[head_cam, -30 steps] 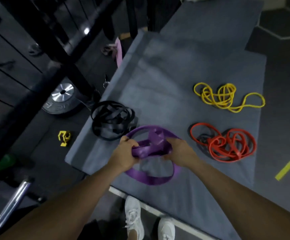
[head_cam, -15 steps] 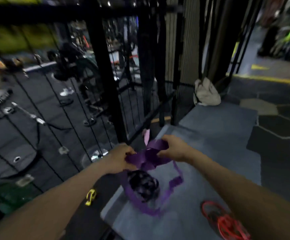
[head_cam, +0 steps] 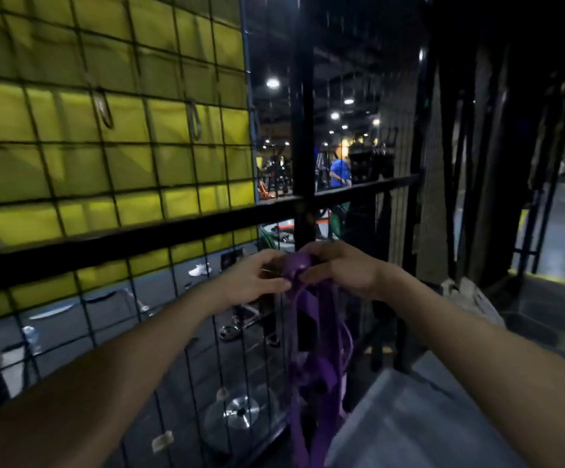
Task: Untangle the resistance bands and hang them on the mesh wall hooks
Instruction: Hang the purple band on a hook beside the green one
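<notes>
Both hands grasp the top of the purple resistance band (head_cam: 311, 349) in front of the black mesh wall (head_cam: 112, 184): the left hand (head_cam: 252, 280) pinches it from the left and the right hand (head_cam: 340, 268) grips it from the right. The band hangs below them in loose folded loops. Two metal hooks (head_cam: 195, 118) sit higher on the mesh, up and to the left, well apart from the band.
</notes>
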The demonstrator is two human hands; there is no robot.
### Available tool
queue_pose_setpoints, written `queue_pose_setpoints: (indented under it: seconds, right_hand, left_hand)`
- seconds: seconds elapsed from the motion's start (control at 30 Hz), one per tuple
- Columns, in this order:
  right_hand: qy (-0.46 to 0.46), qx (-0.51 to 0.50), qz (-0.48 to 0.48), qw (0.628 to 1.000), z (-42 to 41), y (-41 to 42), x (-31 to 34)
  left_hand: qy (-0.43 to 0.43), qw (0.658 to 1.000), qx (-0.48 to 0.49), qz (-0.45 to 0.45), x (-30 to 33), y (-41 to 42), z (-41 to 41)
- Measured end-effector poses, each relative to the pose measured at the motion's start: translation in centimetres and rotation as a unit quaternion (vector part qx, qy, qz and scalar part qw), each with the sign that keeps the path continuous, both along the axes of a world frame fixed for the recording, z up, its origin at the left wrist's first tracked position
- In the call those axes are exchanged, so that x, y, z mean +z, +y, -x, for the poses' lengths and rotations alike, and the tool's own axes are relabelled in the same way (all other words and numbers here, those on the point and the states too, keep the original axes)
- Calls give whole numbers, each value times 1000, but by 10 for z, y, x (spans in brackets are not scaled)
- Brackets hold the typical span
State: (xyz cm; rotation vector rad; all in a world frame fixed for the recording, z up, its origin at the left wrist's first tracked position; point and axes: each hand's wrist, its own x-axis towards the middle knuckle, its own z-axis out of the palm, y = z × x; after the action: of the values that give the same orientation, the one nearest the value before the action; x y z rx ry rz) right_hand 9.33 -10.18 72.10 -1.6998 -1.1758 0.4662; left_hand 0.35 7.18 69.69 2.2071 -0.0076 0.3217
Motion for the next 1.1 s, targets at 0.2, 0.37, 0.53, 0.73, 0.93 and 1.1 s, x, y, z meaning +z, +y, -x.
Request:
queue_pose_setpoints:
  seconds: [0.2, 0.37, 0.53, 0.73, 0.93, 1.1]
  right_hand:
    - [0, 27, -41, 999, 6, 20, 38]
    - [-24, 28, -49, 998, 17, 37, 58]
    - [7, 28, -110, 993, 31, 50, 86]
    - [62, 25, -218, 974, 48, 65, 108]
    - [12, 35, -197, 980, 59, 75, 108]
    - [59, 42, -215, 974, 60, 88, 111]
  left_hand:
    - [-63, 996, 59, -19, 40, 18, 18]
    - [-95, 990, 91, -51, 80, 27, 33]
    - [-161, 981, 105, -4, 110, 27, 46]
    - [-165, 982, 93, 3, 127, 36, 66]
    - [-114, 986, 110, 56, 93, 45, 85]
    - [-138, 974, 113, 138, 103, 65, 117]
